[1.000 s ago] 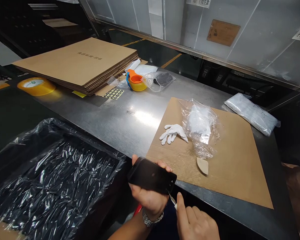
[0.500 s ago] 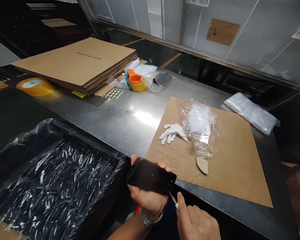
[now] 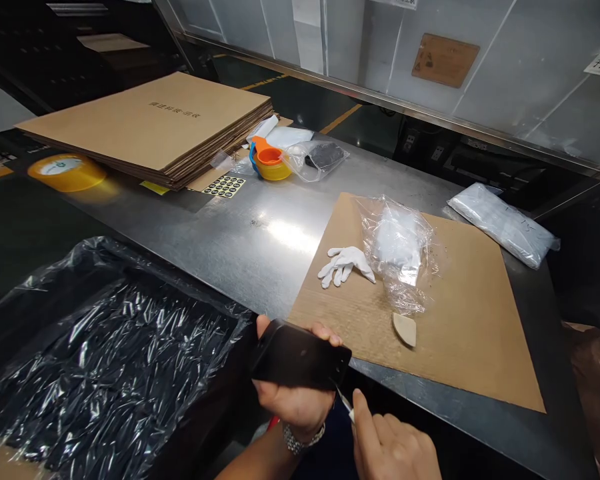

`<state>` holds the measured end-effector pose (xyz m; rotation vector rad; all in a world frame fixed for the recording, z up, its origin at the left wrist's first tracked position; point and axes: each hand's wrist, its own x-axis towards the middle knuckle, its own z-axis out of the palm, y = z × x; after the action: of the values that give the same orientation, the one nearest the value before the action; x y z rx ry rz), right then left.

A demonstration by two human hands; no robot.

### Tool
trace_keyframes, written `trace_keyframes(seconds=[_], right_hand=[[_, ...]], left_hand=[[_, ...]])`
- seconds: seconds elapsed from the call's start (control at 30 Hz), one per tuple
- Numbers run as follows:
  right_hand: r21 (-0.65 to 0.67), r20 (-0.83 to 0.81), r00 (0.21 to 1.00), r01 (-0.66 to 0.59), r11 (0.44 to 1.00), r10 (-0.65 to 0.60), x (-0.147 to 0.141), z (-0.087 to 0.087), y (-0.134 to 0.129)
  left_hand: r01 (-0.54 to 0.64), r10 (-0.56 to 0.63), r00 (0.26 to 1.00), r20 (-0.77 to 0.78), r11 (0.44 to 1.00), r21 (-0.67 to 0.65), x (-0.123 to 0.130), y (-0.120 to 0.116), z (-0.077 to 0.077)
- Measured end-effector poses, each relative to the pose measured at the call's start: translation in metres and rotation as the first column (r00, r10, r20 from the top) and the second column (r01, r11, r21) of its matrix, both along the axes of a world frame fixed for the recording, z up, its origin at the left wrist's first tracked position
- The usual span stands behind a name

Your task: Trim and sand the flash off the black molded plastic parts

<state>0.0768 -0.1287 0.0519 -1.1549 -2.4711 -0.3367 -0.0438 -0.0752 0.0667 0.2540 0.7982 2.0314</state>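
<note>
At the bottom middle, my left hand (image 3: pixel 300 403) is closed around a flat black phone-shaped piece (image 3: pixel 300 355), its thumb and fingertips showing at the edges. My right hand (image 3: pixel 393 440) grips a thin tool (image 3: pixel 345 402) with a white handle. The tool's pointed metal tip meets the lower right edge of the black piece. Above them, on a cardboard sheet (image 3: pixel 470 320), lie a white glove (image 3: pixel 347 265), a tan wedge-shaped piece (image 3: pixel 405 330) and a clear plastic bag (image 3: pixel 400 243) with white contents.
A black-lined container (image 3: pixel 105 373) of shiny dark wrapped pieces stands left. On the metal table (image 3: pixel 220 247) are stacked cardboard (image 3: pixel 155 120), a yellow tape roll (image 3: pixel 66 172), an orange-and-yellow tape dispenser (image 3: pixel 273 163), a sticker sheet (image 3: pixel 225 187) and a wrapped white packet (image 3: pixel 503 223).
The view has shifted very slightly. The black piece and both hands sit almost where they were, with the tool tip still at the piece's edge.
</note>
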Motion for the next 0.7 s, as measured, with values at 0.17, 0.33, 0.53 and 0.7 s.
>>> trace_keyframes(seconds=[0.17, 0.33, 0.53, 0.7], right_hand=[[0.004, 0.031, 0.999, 0.014, 1.000, -0.014, 0.001, -0.004, -0.002], [0.037, 0.076, 0.997, 0.024, 0.999, -0.027, 0.002, -0.007, -0.003], [0.032, 0.191, 0.978, 0.077, 0.997, -0.081, 0.002, 0.007, -0.003], [0.022, 0.162, 0.977, 0.134, 0.991, -0.136, 0.011, 0.012, 0.008]], left_hand=[[0.001, 0.001, 1.000, -0.025, 0.998, 0.069, -0.001, 0.001, -0.006], [-0.002, 0.002, 1.000, 0.000, 0.998, 0.059, 0.000, 0.000, -0.009], [0.053, -0.042, 0.997, 0.067, 0.983, -0.176, 0.003, 0.005, -0.004], [0.212, -0.157, 0.969, 0.190, 0.922, -0.323, 0.000, 0.011, -0.003]])
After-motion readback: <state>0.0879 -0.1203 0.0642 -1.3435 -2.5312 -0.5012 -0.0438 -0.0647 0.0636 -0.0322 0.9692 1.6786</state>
